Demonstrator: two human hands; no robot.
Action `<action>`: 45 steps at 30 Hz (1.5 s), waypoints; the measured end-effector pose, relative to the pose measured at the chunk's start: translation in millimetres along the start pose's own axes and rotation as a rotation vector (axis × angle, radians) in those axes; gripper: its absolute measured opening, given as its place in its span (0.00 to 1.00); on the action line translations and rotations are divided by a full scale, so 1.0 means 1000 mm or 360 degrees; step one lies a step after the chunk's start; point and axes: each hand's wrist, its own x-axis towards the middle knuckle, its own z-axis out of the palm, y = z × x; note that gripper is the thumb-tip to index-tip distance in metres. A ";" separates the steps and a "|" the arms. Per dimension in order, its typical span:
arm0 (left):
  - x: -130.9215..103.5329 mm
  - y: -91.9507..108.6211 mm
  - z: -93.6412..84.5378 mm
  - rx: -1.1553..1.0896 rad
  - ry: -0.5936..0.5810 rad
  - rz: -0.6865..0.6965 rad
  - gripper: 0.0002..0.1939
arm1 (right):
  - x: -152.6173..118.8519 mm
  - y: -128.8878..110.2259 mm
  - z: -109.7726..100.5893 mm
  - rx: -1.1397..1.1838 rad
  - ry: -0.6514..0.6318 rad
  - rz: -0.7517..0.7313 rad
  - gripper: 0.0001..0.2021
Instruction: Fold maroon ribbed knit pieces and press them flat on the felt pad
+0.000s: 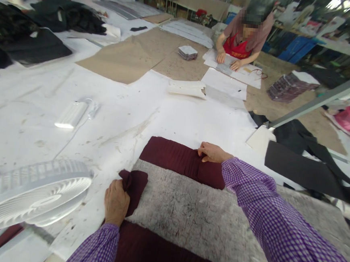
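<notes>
In the head view, the left hand (pixel 117 202) has its fingers closed on a small cloth (pixel 138 188); the cloth is bunched up at the fingertips and hangs looser just to their right. The right hand (pixel 214 153) has its fingers pinched together at a fold on the far edge of a dark red strip (pixel 168 155); most of the strip lies left of those fingers, on the far part of a grey board (pixel 184 204). The strip looks almost flat, with some creases near the right fingers, so that part seems mostly done; the small cloth is not flat yet; more dark red cloth (pixel 159 253) lies nearer than the left fingers, and seems left over. A fan (pixel 36 205) stands left of the left fingers; the white desk (pixel 119 106) spreads past both hands; far beyond the right fingers, a co-worker (pixel 242 41) leans over papers (pixel 249 74).
</notes>
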 end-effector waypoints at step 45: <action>0.001 0.001 -0.003 0.0042 -0.0009 0.0021 0.07 | -0.005 0.007 0.004 -0.0047 -0.0022 0.0084 0.14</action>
